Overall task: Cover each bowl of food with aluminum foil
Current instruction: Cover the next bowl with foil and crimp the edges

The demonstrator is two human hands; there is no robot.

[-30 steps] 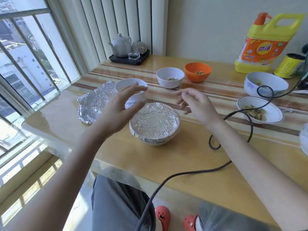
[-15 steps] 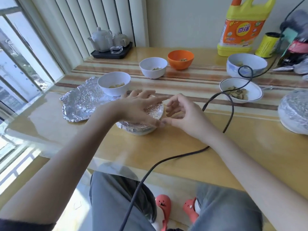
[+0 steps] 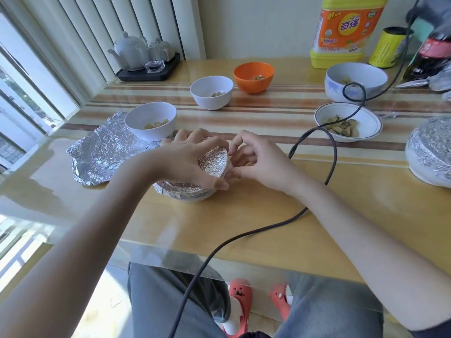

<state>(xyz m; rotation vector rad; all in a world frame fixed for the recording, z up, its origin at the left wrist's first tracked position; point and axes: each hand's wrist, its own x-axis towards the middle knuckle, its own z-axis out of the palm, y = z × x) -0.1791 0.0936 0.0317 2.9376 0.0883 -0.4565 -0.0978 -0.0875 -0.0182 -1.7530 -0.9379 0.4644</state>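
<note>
Foil-covered bowl [image 3: 212, 164] upright, possibly level; both hands [image 3: 192, 162] gripping rim.

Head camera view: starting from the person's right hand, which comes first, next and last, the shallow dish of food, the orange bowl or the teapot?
From the right hand:
1. Shallow dish, to its right, just past the black cable.
2. Orange bowl, farther back, near the middle of the table.
3. Teapot, on the black tray in the far left corner.
</note>
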